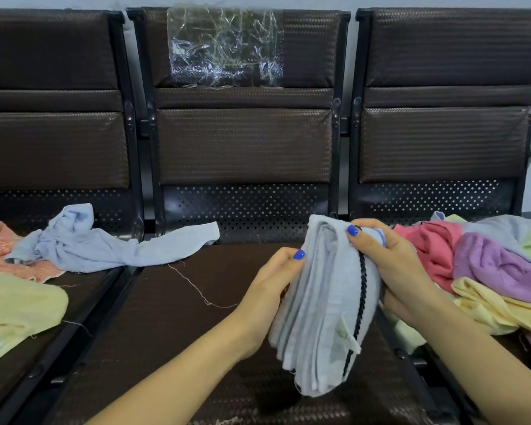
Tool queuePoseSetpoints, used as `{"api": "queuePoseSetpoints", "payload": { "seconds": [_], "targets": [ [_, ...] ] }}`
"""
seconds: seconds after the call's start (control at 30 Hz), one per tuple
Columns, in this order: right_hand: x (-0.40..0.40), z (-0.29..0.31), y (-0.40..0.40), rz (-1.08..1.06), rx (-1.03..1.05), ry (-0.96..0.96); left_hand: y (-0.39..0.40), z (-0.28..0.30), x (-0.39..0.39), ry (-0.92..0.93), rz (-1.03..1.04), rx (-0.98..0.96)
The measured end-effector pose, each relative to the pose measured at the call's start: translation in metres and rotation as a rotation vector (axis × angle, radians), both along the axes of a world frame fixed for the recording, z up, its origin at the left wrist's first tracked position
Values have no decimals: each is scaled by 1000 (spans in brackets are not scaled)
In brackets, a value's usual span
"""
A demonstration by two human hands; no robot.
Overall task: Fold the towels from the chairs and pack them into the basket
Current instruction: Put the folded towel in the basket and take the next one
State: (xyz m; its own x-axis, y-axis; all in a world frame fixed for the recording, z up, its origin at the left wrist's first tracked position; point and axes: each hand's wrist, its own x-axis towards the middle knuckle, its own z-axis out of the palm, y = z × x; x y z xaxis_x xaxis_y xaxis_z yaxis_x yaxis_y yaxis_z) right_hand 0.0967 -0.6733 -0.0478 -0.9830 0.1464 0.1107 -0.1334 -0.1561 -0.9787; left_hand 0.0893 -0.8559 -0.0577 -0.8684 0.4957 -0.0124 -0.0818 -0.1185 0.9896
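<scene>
Nearest, over the woven dark-brown middle seat [178,332]: a folded pale blue-grey towel [325,308], thick with stacked soft layers, frayed at the lower edge, a black braided cord running down its right side. Gripped from both sides and held upright above the seat. Left hand [270,289] curled round the left edge, thumb with a blue-painted nail on the front face; fingers [284,256] wrapped behind the cloth. Right hand [393,265] clamped on the upper right corner, thumb pressed on top, fingers [396,305] bent round the back of the bundle. Bare forearms reaching in from the bottom edge. A loose thin thread [196,289] lying in a wavy line across the seat. To the left, on the neighbouring seat, a rumpled pale yellow towel [16,305], beyond it a pink-orange towel [0,250] lying flat, and a crumpled light blue towel [105,246] stretched across the gap between the two seats. To the right, touching the right wrist, a soft heap of unfolded towels [488,271]: coral pink, fluffy lilac, butter yellow, pale green and grey, piled on the right seat. Further back, perforated black metal panels [246,207] under the backrests, dotted with small round holes. Farthest, three padded backrests [246,142] in the same basket-weave brown, framed by dark metal posts, with a wrinkled sheet of clear plastic [224,47] stuck to the middle one, against a pale wall.
</scene>
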Motion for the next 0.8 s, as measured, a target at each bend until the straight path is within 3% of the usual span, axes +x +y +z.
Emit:
{"api": "queuePoseSetpoints", "payload": {
  "seconds": [0.2, 0.3, 0.5, 0.63, 0.73, 0.8],
  "targets": [
    [-4, 0, 9, 7, -218, -120, 6, 3, 5, 7, -64, -56],
    [-3, 1, 9, 33, -249, -196, 6, 3, 4, -103, -70, 15],
    [-5, 2, 3, 18, -224, -268, 6, 0, -4, -226, 141, 127],
    [-9, 0, -5, -114, -179, -261, 5, 0, -5, -434, 34, 190],
    [-11, -2, -7, -185, -106, -239, 11, 4, 1, -763, -141, 316],
    [-10, -1, -6, -215, -87, -236, 22, 7, 7, -798, -206, 269]
  ]
}}
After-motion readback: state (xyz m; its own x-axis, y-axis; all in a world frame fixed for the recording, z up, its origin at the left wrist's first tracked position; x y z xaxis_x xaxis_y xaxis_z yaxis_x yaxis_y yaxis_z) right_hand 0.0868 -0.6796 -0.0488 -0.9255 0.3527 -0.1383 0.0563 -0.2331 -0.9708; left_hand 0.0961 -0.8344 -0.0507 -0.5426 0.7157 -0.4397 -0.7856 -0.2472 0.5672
